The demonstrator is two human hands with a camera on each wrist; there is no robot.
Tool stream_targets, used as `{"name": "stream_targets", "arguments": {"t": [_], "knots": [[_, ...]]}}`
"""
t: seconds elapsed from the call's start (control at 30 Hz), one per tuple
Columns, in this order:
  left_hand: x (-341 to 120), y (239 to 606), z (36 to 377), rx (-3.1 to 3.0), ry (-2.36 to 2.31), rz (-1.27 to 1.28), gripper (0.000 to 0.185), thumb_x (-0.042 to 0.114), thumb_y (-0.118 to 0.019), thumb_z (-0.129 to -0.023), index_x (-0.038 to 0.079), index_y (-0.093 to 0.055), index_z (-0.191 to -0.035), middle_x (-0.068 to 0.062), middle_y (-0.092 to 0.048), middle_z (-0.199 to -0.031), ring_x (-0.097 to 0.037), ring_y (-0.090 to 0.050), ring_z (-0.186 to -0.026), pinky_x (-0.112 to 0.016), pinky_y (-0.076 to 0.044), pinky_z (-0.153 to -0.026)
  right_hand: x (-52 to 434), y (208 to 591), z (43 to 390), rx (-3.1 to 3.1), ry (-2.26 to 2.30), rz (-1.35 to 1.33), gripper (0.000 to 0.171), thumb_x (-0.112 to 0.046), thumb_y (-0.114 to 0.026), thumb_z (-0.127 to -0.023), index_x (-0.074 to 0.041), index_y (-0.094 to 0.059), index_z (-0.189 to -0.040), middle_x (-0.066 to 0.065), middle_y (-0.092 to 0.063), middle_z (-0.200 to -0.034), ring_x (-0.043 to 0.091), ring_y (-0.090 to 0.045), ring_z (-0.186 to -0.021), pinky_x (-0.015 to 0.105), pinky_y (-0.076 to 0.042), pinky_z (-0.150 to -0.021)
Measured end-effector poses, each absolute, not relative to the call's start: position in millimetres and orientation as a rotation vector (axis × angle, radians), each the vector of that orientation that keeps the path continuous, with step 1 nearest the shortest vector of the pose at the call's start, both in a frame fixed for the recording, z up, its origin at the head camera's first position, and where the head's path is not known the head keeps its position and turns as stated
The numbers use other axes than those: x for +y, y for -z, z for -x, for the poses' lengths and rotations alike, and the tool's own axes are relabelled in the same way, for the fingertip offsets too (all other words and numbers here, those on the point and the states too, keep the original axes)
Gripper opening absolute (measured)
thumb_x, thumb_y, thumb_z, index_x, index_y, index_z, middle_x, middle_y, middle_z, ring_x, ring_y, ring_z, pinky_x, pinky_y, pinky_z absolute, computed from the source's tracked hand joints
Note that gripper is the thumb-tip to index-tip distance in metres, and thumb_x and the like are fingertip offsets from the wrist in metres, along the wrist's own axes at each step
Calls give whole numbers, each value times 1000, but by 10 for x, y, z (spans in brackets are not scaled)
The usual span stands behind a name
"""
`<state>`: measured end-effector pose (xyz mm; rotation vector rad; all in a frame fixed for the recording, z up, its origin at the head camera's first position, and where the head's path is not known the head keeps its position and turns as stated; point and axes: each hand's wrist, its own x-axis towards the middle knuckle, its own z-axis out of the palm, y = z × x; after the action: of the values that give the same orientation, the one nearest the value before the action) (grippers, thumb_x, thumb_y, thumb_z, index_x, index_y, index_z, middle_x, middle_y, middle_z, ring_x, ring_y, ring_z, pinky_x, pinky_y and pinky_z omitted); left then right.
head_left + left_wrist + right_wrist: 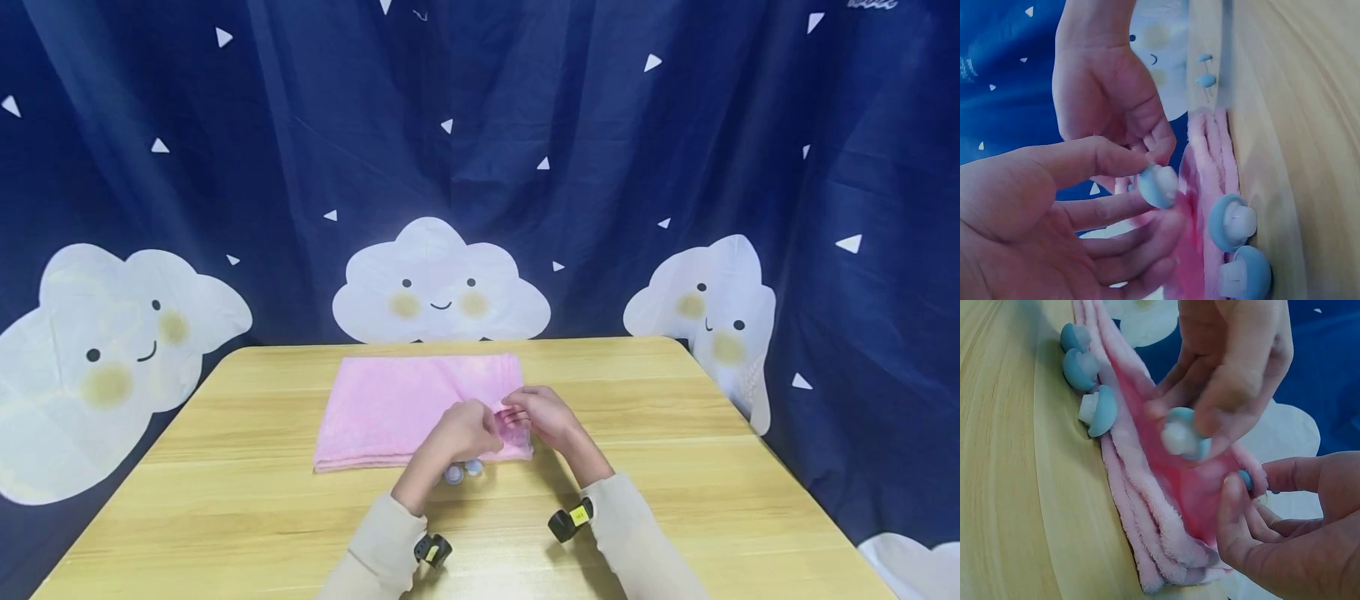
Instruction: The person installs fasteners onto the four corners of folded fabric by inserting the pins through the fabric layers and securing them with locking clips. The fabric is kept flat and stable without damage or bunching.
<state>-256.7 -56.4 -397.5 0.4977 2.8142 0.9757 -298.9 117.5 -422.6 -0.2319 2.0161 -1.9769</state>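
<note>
A folded pink fleecy cloth [397, 404] lies on the table, its near right corner lifted between the hands. My left hand [467, 429] pinches a blue-capped, white-stemmed mushroom-shaped clip [1159, 186] between thumb and forefinger, above the cloth's opened layers. With thumb and forefinger, my right hand [546, 414] pinches the lifted cloth edge. A small blue piece [1245, 479] shows at that pinch, partly hidden by the thumb and cloth. Several more mushroom-shaped clips [1102, 411] lie on the table along the cloth's near edge.
The light wooden table [225, 517] ends at a dark blue curtain [480, 108] printed with clouds. In the left wrist view, two small blue-topped pieces [1207, 80] lie past the cloth's end. Each wrist wears a small black camera [570, 518].
</note>
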Motion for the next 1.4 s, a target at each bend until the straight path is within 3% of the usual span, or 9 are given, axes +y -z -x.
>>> {"name": "stream_targets", "arguments": {"t": [0.1, 0.33, 0.63, 0.83, 1.03, 1.27, 1.4], "knots": [[-590, 3972, 2598, 2820, -1078, -500, 7, 15, -73, -77, 9, -73, -81, -1, -71, -77, -13, -59, -64, -28, -49, -63, 1178, 4228, 2988, 2011, 1980, 227, 17, -2, -53, -97, 12, -57, -104, 9, -70, -84, 11, -66, -73, 21, -56, -71], [-617, 3961, 2659, 2878, -1369, -437, 12, 18, -73, -81, 13, -79, -90, -2, -77, -87, -14, -67, -80, -34, -56, -77, 1173, 4237, 2987, 2014, 1979, 204, 14, -3, -54, -97, 9, -58, -102, 6, -66, -82, 13, -64, -74, 24, -57, -74], [-681, 4054, 2749, 2775, -1766, -335, 21, 15, -71, -89, 8, -78, -108, -5, -77, -96, -15, -71, -89, -34, -58, -84, 1144, 4217, 2967, 2039, 1958, 187, 15, -4, -55, -96, 8, -60, -102, 8, -65, -86, 15, -65, -77, 26, -56, -76], [-689, 4124, 2825, 2533, -2029, -169, 25, 18, -72, -92, 4, -73, -113, -15, -78, -99, -24, -75, -85, -35, -61, -68, 1153, 4194, 2951, 2054, 1959, 191, 19, -5, -57, -97, 11, -60, -105, 8, -67, -85, 14, -65, -77, 26, -56, -76], [-693, 4171, 2864, 2451, -2136, -110, 25, 19, -74, -92, 3, -75, -111, -18, -77, -96, -28, -74, -82, -31, -57, -58, 1151, 4189, 2957, 2058, 1975, 185, 18, -5, -58, -95, 10, -63, -103, 9, -69, -84, 15, -66, -75, 26, -56, -73], [-681, 4217, 2870, 2438, -2146, -89, 23, 19, -75, -91, 6, -77, -110, -16, -78, -95, -21, -73, -78, -25, -53, -54, 1140, 4190, 2961, 2056, 1972, 181, 14, -5, -59, -95, 7, -63, -100, 10, -69, -85, 14, -67, -75, 26, -57, -73], [-669, 4215, 2864, 2434, -2160, -115, 23, 18, -76, -90, 5, -77, -110, -16, -78, -96, -19, -73, -80, -27, -56, -59, 1140, 4187, 2960, 2050, 1970, 185, 13, -5, -59, -95, 6, -62, -100, 10, -68, -87, 14, -67, -75, 26, -57, -74]]}}
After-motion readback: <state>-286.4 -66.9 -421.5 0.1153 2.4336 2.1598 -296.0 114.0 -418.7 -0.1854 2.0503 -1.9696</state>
